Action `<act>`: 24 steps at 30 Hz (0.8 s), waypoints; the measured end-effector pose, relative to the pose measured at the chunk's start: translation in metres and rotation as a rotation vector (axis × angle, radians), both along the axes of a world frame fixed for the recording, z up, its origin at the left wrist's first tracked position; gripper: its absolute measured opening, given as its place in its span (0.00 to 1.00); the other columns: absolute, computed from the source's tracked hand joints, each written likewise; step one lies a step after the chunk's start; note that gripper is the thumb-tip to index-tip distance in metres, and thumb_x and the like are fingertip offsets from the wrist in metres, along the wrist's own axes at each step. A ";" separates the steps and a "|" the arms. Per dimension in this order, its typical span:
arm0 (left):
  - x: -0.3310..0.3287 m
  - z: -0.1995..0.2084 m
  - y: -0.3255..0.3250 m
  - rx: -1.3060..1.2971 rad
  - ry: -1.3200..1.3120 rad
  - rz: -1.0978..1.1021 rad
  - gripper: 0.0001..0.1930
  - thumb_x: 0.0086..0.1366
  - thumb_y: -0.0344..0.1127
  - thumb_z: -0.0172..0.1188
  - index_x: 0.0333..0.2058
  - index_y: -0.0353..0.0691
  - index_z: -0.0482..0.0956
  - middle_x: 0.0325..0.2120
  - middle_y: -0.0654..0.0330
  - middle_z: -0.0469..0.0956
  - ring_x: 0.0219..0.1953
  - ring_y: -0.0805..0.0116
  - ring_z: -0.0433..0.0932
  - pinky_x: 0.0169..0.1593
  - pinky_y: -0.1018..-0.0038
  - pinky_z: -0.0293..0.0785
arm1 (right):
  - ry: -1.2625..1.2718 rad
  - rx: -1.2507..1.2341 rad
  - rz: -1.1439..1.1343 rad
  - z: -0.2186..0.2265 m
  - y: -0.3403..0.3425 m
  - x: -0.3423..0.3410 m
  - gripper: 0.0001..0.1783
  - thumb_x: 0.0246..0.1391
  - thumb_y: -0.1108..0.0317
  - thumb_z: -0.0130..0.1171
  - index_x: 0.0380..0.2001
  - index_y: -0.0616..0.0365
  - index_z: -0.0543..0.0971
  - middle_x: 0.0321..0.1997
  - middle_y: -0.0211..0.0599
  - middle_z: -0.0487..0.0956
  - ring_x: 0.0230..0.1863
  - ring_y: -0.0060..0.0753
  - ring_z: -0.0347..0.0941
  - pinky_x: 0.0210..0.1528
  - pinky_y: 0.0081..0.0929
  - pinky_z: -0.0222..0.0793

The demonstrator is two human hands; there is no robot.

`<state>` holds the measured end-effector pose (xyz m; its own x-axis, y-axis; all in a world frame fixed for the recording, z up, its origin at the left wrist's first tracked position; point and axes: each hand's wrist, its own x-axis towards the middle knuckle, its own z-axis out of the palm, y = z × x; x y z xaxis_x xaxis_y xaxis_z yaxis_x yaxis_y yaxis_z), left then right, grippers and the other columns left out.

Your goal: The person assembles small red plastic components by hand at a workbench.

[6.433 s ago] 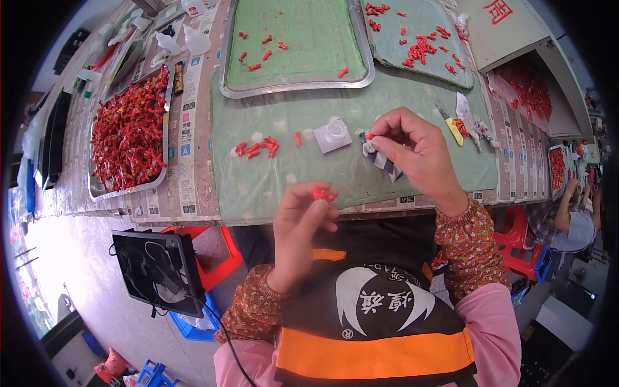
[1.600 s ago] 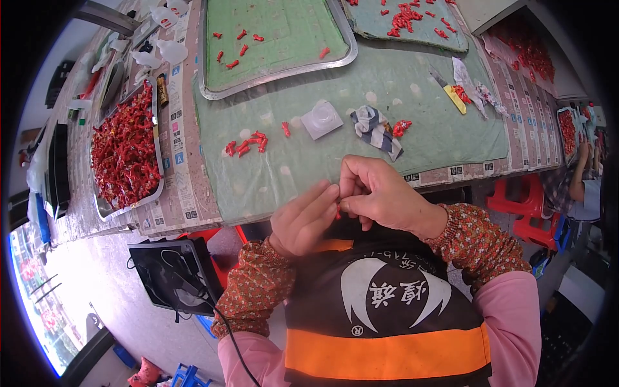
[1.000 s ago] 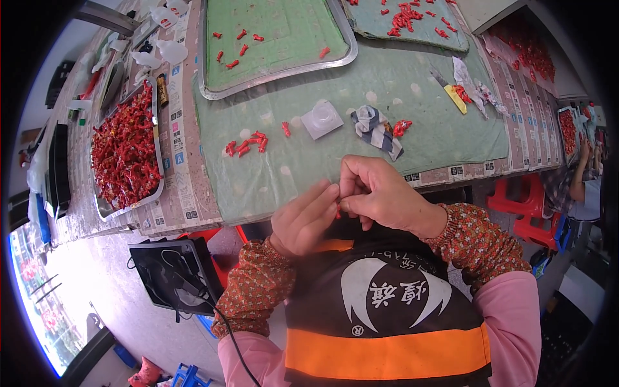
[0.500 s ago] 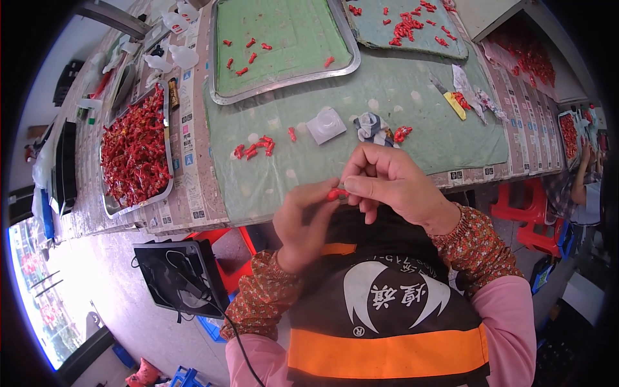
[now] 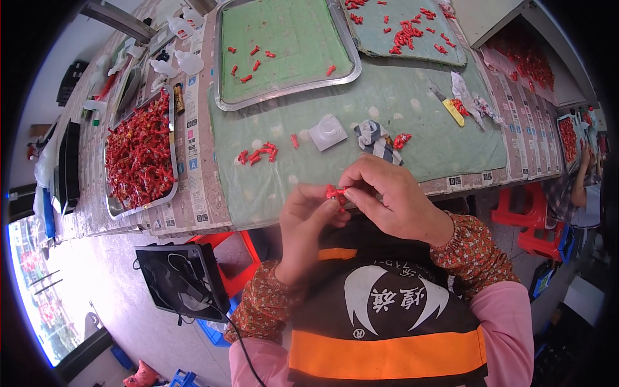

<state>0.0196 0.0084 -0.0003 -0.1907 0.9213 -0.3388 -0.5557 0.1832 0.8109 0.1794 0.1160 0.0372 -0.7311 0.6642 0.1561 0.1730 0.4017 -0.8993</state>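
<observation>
Just off the table's near edge, my two hands meet around a small red moulded piece point(image 5: 333, 191). My left hand point(image 5: 308, 216) pinches it between thumb and fingers. The thumb and forefinger of my right hand point(image 5: 392, 201) close on its right side. Fingers cover part of the piece, so its full shape is hidden. Beyond my hands lie a white square block with a round top point(image 5: 327, 133), a crumpled striped cloth point(image 5: 377, 140) and a few red pieces point(image 5: 260, 153). Another red bit point(image 5: 402, 140) rests against the cloth.
A metal tray point(image 5: 351, 72) with a green lining holds scattered red pieces; a lined board point(image 5: 412, 57) bears more. At left stands a heaped tray of red pieces point(image 5: 138, 155), near white bottles point(image 5: 189, 62). A yellow-handled knife point(image 5: 453, 111) lies at right, beyond red stools point(image 5: 534, 206).
My left hand has come up and closer to my right, and its fingers now wrap the red piece. More of the piece shows. The view has shifted slightly.
</observation>
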 end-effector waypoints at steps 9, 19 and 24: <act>-0.004 0.003 0.002 -0.050 -0.046 -0.035 0.07 0.67 0.27 0.59 0.42 0.36 0.73 0.33 0.58 0.80 0.30 0.70 0.82 0.33 0.78 0.76 | 0.007 -0.209 0.001 -0.006 0.002 -0.001 0.04 0.58 0.78 0.57 0.37 0.64 0.75 0.32 0.31 0.75 0.32 0.18 0.70 0.35 0.19 0.68; -0.006 0.001 0.002 -0.073 -0.029 -0.065 0.07 0.67 0.28 0.59 0.41 0.37 0.74 0.34 0.58 0.81 0.30 0.71 0.82 0.31 0.81 0.73 | 0.025 -0.428 -0.009 -0.011 0.000 -0.002 0.02 0.60 0.77 0.57 0.36 0.64 0.75 0.32 0.27 0.76 0.33 0.12 0.69 0.35 0.15 0.67; -0.006 0.001 0.002 -0.080 -0.028 -0.068 0.07 0.67 0.28 0.59 0.42 0.36 0.74 0.34 0.58 0.81 0.30 0.72 0.82 0.30 0.82 0.72 | 0.031 -0.477 -0.018 -0.010 -0.001 -0.001 0.02 0.60 0.77 0.57 0.36 0.63 0.75 0.32 0.26 0.75 0.33 0.12 0.69 0.35 0.15 0.67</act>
<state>0.0136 0.0104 0.0008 -0.1177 0.9016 -0.4163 -0.5618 0.2852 0.7766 0.1781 0.1148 0.0267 -0.7186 0.6794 -0.1482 0.1465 -0.0604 -0.9874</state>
